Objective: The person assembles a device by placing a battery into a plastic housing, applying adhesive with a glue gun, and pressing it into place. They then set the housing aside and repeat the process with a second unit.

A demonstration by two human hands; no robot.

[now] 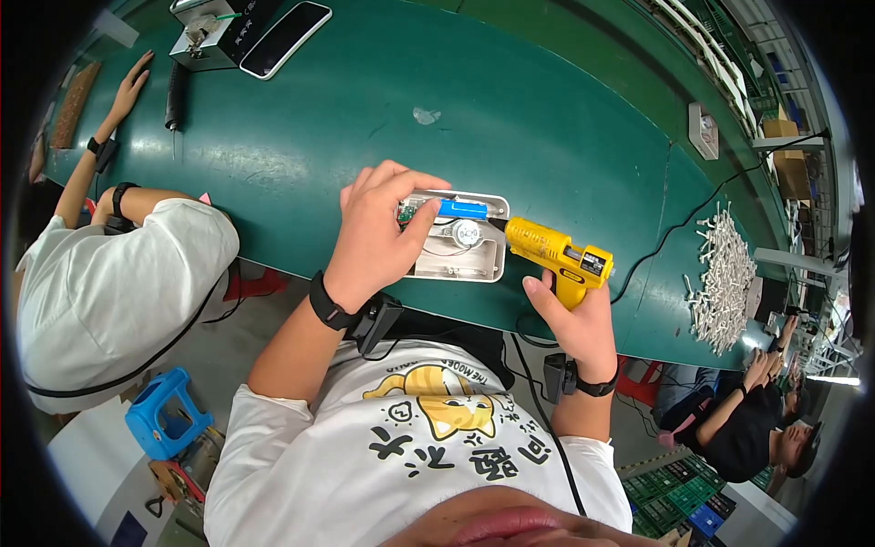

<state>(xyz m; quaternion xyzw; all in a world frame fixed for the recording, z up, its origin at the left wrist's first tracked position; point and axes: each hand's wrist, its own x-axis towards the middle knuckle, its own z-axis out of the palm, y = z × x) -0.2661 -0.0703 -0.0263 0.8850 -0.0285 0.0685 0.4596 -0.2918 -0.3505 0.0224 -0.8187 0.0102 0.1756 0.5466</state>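
Note:
My left hand (378, 228) is closed over the left end of a shallow white plastic casing (499, 260) on the green table. Its thumb reaches onto a blue cylindrical battery (465, 210) lying along the casing's far side. Inside, a round white part (468, 234) with thin wires sits below the battery, and a bit of green circuit board (406, 215) shows beside my fingers. My right hand (585, 324) grips the handle of a yellow hot glue gun (551, 244). The gun's dark nozzle points left, at the battery's right end by the casing wall.
A black cable (674, 228) crosses the table on the right, near a heap of small white pieces (722, 283). At the far left are a phone (286, 40), a metal box (202, 41), a soldering iron (175, 98) and a co-worker's hand (130, 89). Another white casing (703, 130) is far right.

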